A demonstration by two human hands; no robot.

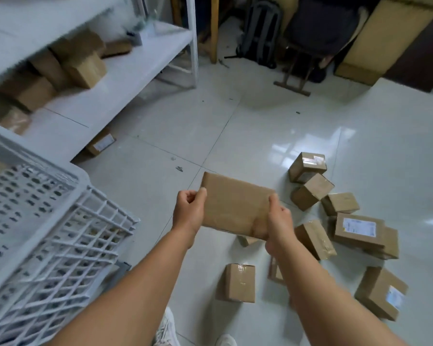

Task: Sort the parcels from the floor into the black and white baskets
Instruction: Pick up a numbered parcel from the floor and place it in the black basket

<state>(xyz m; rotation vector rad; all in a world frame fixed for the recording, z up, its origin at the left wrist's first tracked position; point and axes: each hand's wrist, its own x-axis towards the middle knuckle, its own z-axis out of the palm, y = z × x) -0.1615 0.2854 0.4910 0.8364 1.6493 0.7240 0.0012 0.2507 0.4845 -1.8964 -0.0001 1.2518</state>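
Parcel (235, 206): flat brown cardboard slab, held above glossy tiled floor (260, 126). Your left hand (189, 211) pinches left edge, fingers curled; right hand (278, 221) grips right edge, thumb on top. White lattice plastic basket (68, 236) to left. Boxy parcels (340, 221) scattered below.

Floor (260, 136): pale glossy tiles, with brown cardboard parcels (360, 229) scattered at right. White shelf (125, 78): several more cardboard boxes (85, 68).

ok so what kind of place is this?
Probably a small parcel sorting or storage room. Brown cardboard parcels lie scattered on the glossy white tiled floor, more sit on a white metal shelf, and a white plastic lattice basket stands beside the person.
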